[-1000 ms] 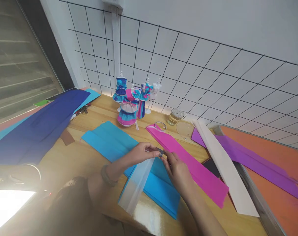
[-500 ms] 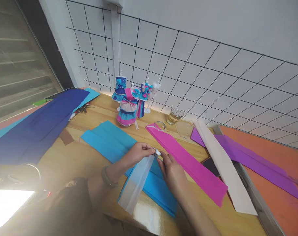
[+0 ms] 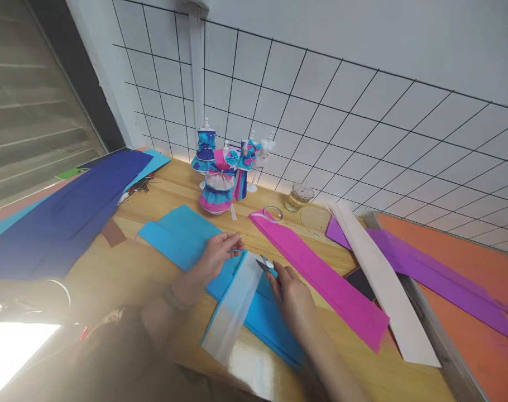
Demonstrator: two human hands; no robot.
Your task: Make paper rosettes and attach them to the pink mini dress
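Observation:
My right hand (image 3: 295, 293) is closed around small thread snips (image 3: 271, 268), whose dark pointed blades stand apart and point left. My left hand (image 3: 220, 251) is raised to the left of the blades with thumb and fingertips pinched together. Whatever it may hold is too small to make out. Between and below the hands lies a strip of whitish paper (image 3: 233, 315) with a blue edge, untouched by either hand. Under it is a wide folded sheet of blue crepe paper (image 3: 182, 231), partly hidden by my left hand and forearm.
Small dress forms in paper dresses (image 3: 218, 184) stand at the back. Beside them are a glass jar (image 3: 299, 197) and a tape roll (image 3: 273, 214). Pink (image 3: 325, 276), cream (image 3: 375, 279) and purple (image 3: 430, 273) strips lie right, dark blue paper (image 3: 73, 212) left. A wire grid covers the wall.
My left hand has moved left and up, away from the snips. My right hand has drawn slightly back, and the snips' blades now show open. The white strip lies free of both hands.

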